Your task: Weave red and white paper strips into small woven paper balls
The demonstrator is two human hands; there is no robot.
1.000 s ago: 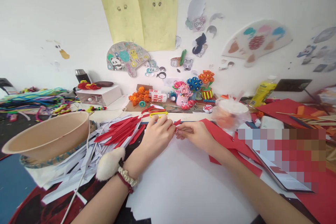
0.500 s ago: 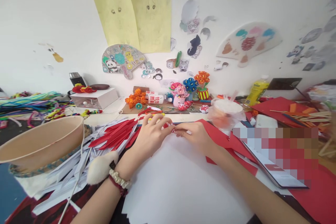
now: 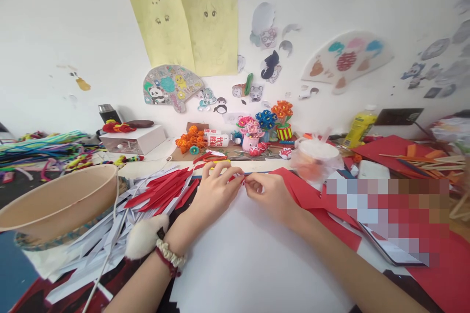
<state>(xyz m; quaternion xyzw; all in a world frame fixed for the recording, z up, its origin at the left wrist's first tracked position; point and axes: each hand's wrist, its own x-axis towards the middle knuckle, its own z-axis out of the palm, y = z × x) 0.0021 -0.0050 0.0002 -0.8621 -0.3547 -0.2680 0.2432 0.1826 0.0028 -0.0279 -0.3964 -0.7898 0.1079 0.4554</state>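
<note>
Fingertip to fingertip, my left hand (image 3: 213,193) and my right hand (image 3: 270,196) pinch a small red-and-white piece (image 3: 243,181) that looks like paper. Most of it is hidden by the fingers, so its exact shape does not show. Both hands are above the far end of a large white sheet (image 3: 257,254). Red paper strips (image 3: 161,190) and white paper strips (image 3: 106,234) lie in a heap beside my left arm. Red paper sheets (image 3: 304,188) spread out to the right of my right hand.
A beige bowl (image 3: 66,193) stands at the left. Behind my hands are craft flowers (image 3: 266,120), a white bottle lying down (image 3: 216,139) and red-and-white balls (image 3: 258,148). A lidded cup (image 3: 317,156) and a tablet (image 3: 394,249) are on the right. A white cord (image 3: 114,200) crosses the left side.
My right hand's fingers have curled in more tightly, and its wrist has turned slightly. My left hand stays almost in place, still pinching the small piece. The view has shifted a little.
</note>
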